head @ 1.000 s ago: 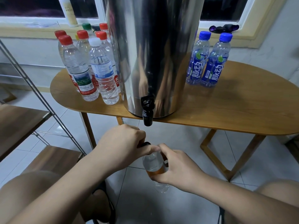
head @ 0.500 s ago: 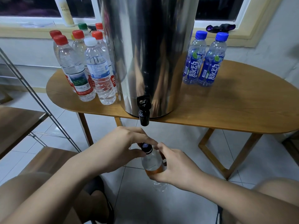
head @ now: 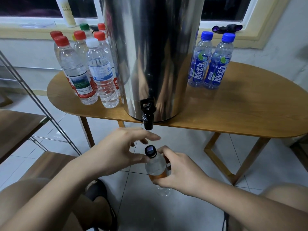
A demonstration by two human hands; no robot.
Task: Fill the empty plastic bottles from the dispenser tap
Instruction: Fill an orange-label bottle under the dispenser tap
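A tall steel dispenser [head: 155, 55] stands on the wooden table [head: 241, 114], its black tap [head: 147, 114] hanging over the front edge. Below the tap my right hand [head: 180, 172] grips a clear plastic bottle [head: 155, 165] with an orange label and a black cap [head: 150, 151] on its neck. My left hand [head: 121, 150] hovers beside the cap with fingers spread, the thumb touching the bottle's neck. The bottle's lower part is hidden behind my right hand.
Several capped water bottles [head: 86, 69] stand left of the dispenser, two blue-labelled bottles [head: 208, 64] to its right. A metal-framed shelf [head: 18, 125] stands at the left. My knees fill the lower corners, over a tiled floor [head: 166, 210].
My left hand had its fingers closed over the cap; now they have opened and lifted off, leaving the black cap on the bottle. The bottle stays below the tap in my right hand.
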